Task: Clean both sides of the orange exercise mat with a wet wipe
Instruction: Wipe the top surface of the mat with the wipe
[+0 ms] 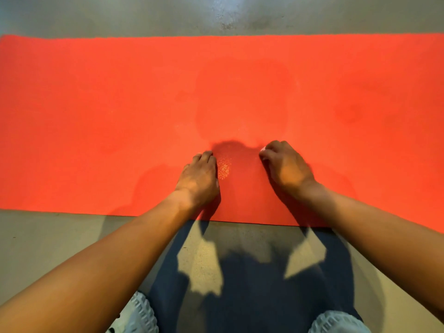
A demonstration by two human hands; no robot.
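The orange exercise mat (120,104) lies flat on the floor and stretches across the whole view from left to right. My left hand (200,176) rests on the mat near its front edge, fingers bent down onto the surface. My right hand (284,168) is curled on the mat a little to the right, and a small white bit of the wet wipe (262,148) shows at its fingertips. Most of the wipe is hidden under that hand. A darker damp patch (242,99) marks the mat just beyond both hands.
Grey concrete floor (48,241) borders the mat in front and behind. My knees in light trousers (336,324) show at the bottom edge, with my dark shadow on the floor between my arms.
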